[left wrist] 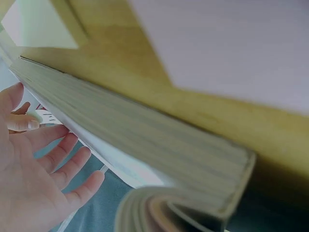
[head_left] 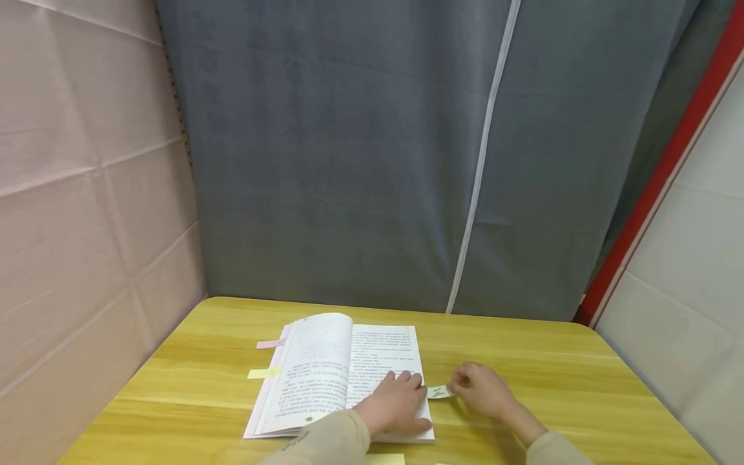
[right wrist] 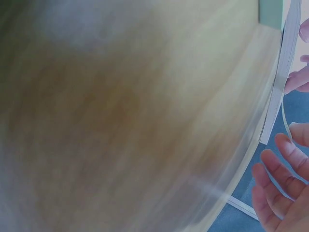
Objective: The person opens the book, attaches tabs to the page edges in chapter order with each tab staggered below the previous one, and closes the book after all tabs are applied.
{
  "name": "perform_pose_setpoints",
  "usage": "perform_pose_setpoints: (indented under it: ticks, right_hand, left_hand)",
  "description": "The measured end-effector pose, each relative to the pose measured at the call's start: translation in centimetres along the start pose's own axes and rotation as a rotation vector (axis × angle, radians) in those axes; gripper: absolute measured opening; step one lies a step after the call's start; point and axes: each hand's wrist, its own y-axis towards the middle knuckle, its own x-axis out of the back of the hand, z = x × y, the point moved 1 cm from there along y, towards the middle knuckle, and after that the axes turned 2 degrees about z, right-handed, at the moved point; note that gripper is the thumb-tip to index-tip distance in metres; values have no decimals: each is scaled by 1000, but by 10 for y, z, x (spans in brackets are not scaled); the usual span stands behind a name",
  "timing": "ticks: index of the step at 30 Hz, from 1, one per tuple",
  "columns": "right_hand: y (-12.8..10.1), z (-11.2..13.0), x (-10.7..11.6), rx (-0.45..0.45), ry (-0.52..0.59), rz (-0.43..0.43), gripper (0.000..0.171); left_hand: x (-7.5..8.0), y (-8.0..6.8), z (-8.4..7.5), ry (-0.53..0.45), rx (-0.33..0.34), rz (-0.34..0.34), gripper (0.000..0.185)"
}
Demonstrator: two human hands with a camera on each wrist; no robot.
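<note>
Pale-green sticky tab (head_left: 439, 392) sits at the book's (head_left: 349, 374) right page edge, apparently pinched by your right hand (head_left: 485, 389) fingertips. Your left hand (head_left: 395, 403) lies flat, fingers straight, pressing the right page just beside it.

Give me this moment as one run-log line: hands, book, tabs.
left hand: flat on open white paperback book | right hand: pinching small green paper tab at page edge | pink tab, yellow tab: sticking out left
</note>
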Motion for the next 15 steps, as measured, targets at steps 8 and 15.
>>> perform_pose_setpoints:
  ticks: [8, 15]
  right_hand:
    - [-2, 1, 1, 0, -19, 0, 12]
    - [-2, 1, 1, -10, -28, 13, 14]
  left_hand:
    - [0, -10, 1, 29, -14, -12, 55]
    - [4, -18, 2, 14, -36, -5, 55]
